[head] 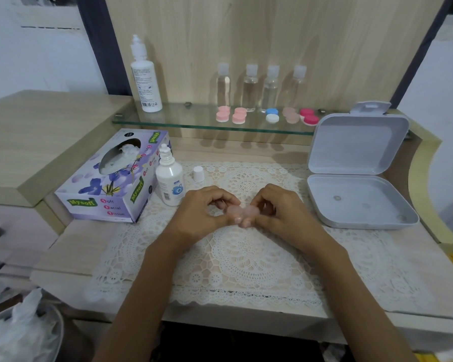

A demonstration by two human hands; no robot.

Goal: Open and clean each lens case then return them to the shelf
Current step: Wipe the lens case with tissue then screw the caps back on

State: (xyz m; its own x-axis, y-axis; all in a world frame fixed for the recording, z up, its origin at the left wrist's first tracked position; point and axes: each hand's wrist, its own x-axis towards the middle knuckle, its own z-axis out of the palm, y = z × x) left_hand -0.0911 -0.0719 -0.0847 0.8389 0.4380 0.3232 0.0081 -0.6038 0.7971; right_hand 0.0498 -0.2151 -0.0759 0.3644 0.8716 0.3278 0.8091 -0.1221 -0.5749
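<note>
A pale pink lens case (242,212) is held low over the lace mat (246,257), between both hands. My left hand (202,212) pinches its left cap and my right hand (280,212) pinches its right cap; the fingers hide the case's ends. On the glass shelf (168,118) lie several more lens cases: two pink ones (222,114) (239,115), a blue and white one (272,114), a beige one (291,115) and a red one (309,116).
A tissue box (110,184) stands at the left with a small solution bottle (169,178) beside it and its loose white cap (198,173). An open grey box (358,199) sits at the right. A tall white bottle (145,79) and several clear bottles (250,87) stand on the shelf.
</note>
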